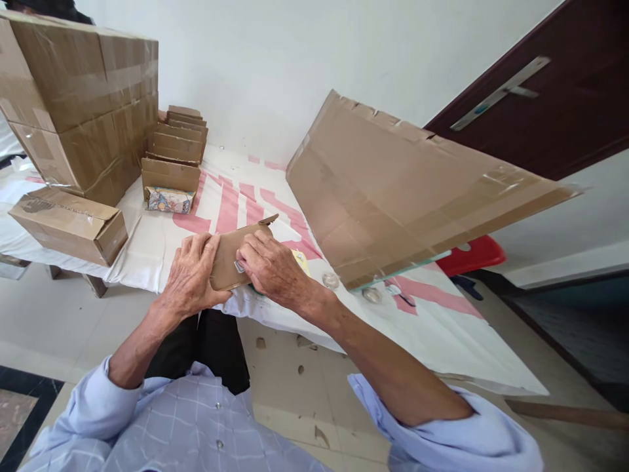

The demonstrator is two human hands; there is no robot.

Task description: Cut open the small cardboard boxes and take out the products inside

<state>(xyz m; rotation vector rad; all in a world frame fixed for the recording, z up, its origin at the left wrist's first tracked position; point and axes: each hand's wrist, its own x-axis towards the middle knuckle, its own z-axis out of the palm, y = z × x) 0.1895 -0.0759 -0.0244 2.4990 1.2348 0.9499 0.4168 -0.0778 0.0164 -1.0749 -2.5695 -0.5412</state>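
Left hand (194,272) clamped on left end of small carton (228,261), at front of table (417,344); right hand (268,265) bunched on carton, fingertips partly hidden, can't tell grip on pale scrap (239,267). Long axis left-right, flap (268,221) points away-right.

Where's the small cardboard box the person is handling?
In the head view, the small cardboard box is just left of centre, between the left hand and right hand, by the near edge of the table.
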